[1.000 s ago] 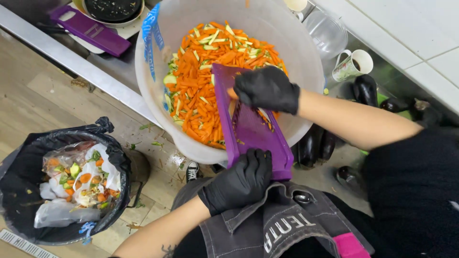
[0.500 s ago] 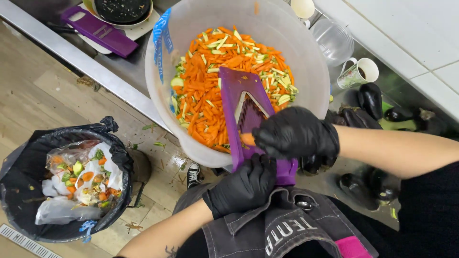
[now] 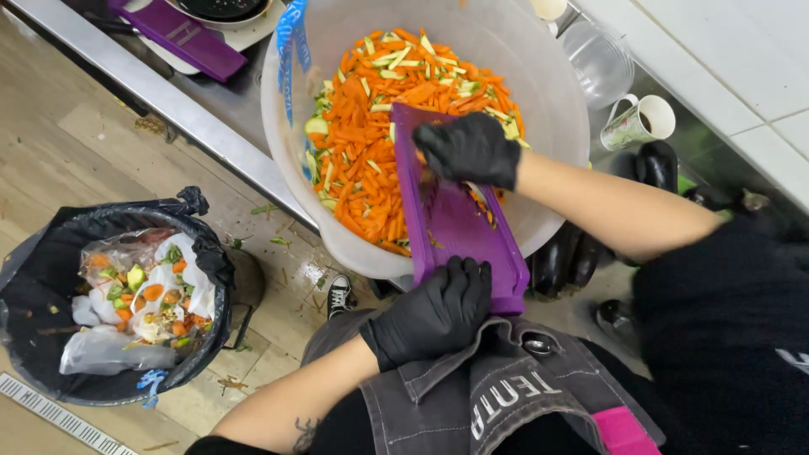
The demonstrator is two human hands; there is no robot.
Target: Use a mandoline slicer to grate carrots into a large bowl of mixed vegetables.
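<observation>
Fingers of black-gloved left hand (image 3: 434,310) clamp the near end of the purple plastic slicer board (image 3: 455,215), bracing it tilted into the large translucent plastic tub (image 3: 556,181); right hand (image 3: 468,149) presses something hidden onto board, shreds dropping into tub.

purple slicer (image 3: 459,223), orange carrot strips (image 3: 371,168), black gloves (image 3: 434,312)

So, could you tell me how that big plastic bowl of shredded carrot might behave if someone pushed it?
The bowl is probably heavy, being heaped with carrot shreds. It overhangs the counter edge, so a push may tip it. Its thin translucent wall might flex.
</observation>
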